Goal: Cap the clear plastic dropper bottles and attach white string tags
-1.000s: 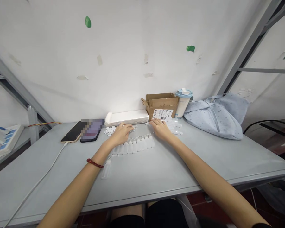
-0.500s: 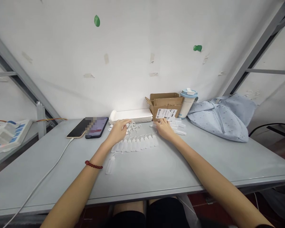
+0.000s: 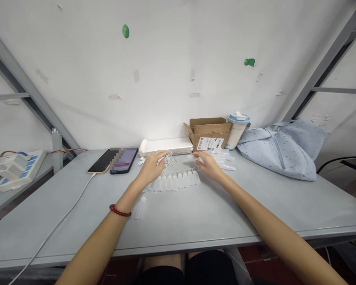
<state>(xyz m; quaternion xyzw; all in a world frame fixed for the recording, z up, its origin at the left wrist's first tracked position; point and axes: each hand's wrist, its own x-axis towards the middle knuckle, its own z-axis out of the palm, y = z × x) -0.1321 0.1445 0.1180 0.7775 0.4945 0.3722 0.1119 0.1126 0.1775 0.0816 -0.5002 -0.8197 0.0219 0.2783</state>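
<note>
My left hand (image 3: 152, 169) is at the white tangled cords (image 3: 172, 160), its fingers stretched over them and its thumb apart. My right hand (image 3: 210, 166) is open at the right, thumb and forefinger spread, close to several clear plastic tubes (image 3: 228, 166) partly hidden behind it. Between and in front of my hands lies a row of small translucent white sleeves (image 3: 175, 182) with cords at their tops. One more such sleeve with a cap and cord (image 3: 141, 208) lies apart, nearer the front left.
A stack of flat white sheets (image 3: 167, 145) stands against the wall, beside an open cardboard box (image 3: 210, 130) and a lidded cup (image 3: 236, 132). A blue cloth bag (image 3: 279, 152) lies at right. Two phones (image 3: 99, 161) rest at left, one with a charging cable (image 3: 67, 213).
My right thumb and forefinger have spread apart, and my left hand has shifted slightly over the cords. The whole view has moved a little; the row of sleeves looks unchanged.
</note>
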